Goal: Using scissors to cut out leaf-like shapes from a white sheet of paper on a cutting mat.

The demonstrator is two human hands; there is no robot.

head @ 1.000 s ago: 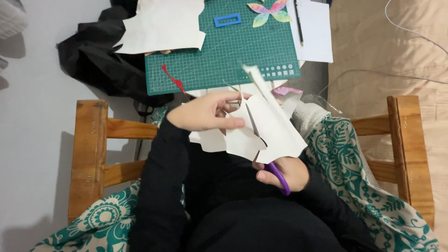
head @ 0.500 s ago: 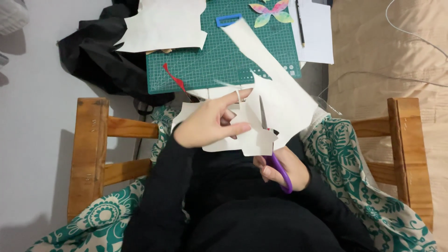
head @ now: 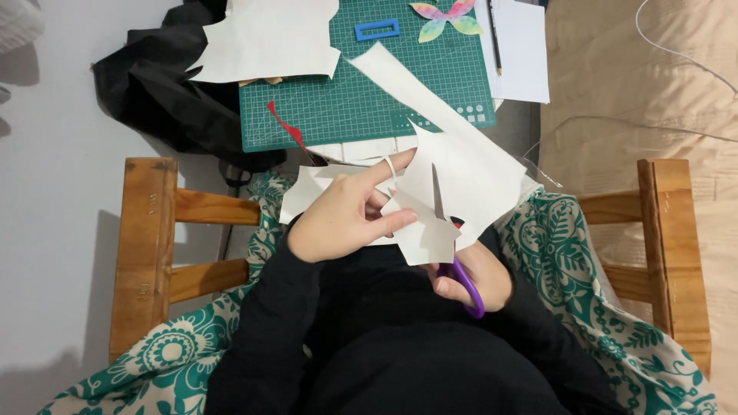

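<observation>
Over the lap, the white paper (head: pixel 453 180) has barely shifted since.

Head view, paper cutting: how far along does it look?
Done: a colourful butterfly cut-out and a cut white sheet lie on the green cutting mat. In hand: the left hand steadies a white paper piece while the right hand works purple-handled scissors into it; a slit shows. Left: the outline is only partly cut, and a long strip remains attached.
</observation>
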